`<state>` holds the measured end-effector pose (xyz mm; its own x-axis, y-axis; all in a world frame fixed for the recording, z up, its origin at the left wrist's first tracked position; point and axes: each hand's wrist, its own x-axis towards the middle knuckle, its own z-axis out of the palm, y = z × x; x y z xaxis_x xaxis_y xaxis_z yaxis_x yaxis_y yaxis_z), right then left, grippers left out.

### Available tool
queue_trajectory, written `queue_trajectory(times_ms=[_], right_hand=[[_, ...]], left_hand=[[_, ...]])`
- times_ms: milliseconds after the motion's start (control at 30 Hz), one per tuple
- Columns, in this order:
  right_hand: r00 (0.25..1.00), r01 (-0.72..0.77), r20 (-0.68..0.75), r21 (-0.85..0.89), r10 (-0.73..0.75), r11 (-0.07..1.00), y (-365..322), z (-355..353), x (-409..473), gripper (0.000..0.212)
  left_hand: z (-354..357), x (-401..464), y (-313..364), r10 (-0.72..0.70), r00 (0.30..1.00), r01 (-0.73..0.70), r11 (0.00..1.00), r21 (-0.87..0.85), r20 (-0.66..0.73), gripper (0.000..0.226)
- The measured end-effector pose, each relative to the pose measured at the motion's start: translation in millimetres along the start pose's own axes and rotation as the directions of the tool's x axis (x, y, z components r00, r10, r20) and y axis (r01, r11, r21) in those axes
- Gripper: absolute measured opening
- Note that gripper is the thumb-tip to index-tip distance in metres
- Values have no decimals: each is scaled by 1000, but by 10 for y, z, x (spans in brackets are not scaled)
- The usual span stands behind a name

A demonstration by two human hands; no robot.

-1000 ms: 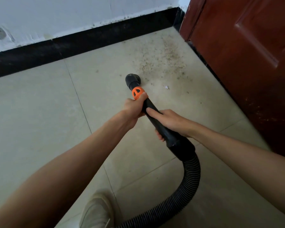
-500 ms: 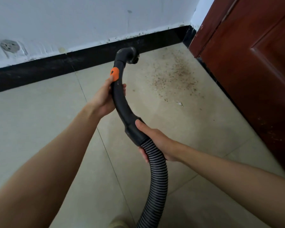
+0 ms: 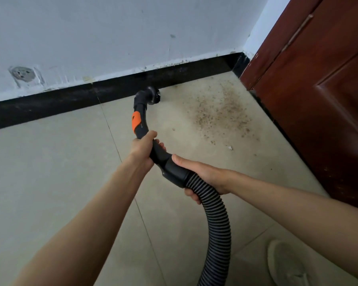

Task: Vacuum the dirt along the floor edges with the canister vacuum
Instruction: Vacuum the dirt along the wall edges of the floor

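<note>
Black plastic handle (image 3: pixel 153 149) is in my left hand (image 3: pixel 142 148), fingers wrapped around it. My right hand (image 3: pixel 203 178) clamps the ribbed hose (image 3: pixel 217 219) where it joins. The brush head (image 3: pixel 151 96) is near the black baseboard (image 3: pixel 70 100), left of the dirt (image 3: pixel 219 114) by the door (image 3: pixel 318 89).

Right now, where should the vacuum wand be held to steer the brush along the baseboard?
Hold the curved handle below the orange slider, from the left, as the left hand does; the right hand steadies the cuff where the ribbed hose joins.
</note>
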<state>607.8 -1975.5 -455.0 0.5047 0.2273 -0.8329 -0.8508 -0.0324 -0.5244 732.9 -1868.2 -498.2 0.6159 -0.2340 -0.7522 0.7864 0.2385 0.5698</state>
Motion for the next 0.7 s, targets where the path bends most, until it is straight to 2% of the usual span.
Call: queue_trajectory(times_ms=[100,200,300,400,467,600,700], right_hand=[[985,-86,160,85,72,993,-75,-153,48,73],[985,-38,171,148,12,988,-126,-342,57,72],[990,137,-23,94,-136,986,-35,-489,100,65],[924,291,-241,-60,-297,955,141,-606,150,51],[878,333,-332,-92,-344,938,220,-705,184,57],[827,351,-404,-170,-390,921,357,-930,235,51],[819,366,-400,-190,-413,911,465,-1145,232,57]], left_hand=[[41,40,13,-33,999,33,999,16,-6,11],[252,87,116,15,998,-10,997,70,-61,12],[530,164,110,100,983,-68,977,201,-155,12],[755,250,-28,163,960,-91,951,297,-230,20],[882,294,-88,197,943,-108,945,310,-270,24],[1082,368,-220,210,920,-105,945,309,-330,29],[1196,444,-384,226,912,-129,950,286,-341,32]])
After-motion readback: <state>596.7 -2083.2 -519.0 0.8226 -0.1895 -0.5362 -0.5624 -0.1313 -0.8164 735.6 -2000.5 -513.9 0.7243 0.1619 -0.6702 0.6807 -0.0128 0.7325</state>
